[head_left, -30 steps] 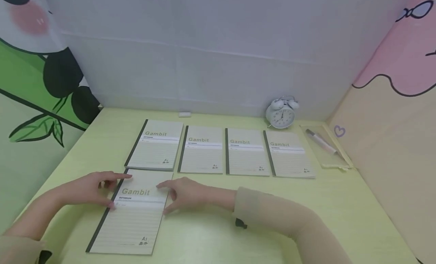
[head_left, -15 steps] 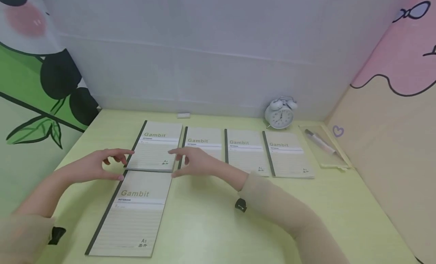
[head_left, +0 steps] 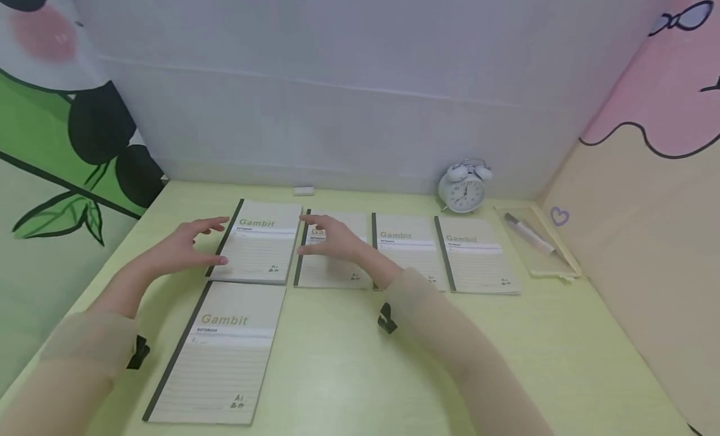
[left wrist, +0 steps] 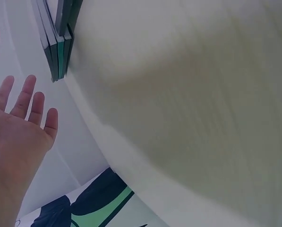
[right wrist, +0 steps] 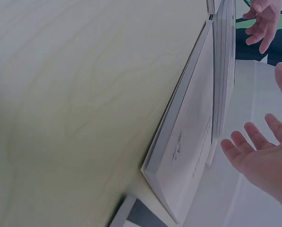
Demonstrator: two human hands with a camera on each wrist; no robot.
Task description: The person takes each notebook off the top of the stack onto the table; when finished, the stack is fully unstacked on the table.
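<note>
Cream notebook stack (head_left: 259,243) lies on table (head_left: 349,373), back row's left end; left hand (head_left: 179,247) and right hand (head_left: 339,238) flank it, fingers loosely spread, gripping nothing.

a small study corner, whether home or classroom is unclear, shown by notebooks (head_left: 216,367) laid out on a pale tabletop (head_left: 349,373), an alarm clock (head_left: 464,193), a pen (head_left: 530,235) and bright cartoon walls (head_left: 641,205).
</note>
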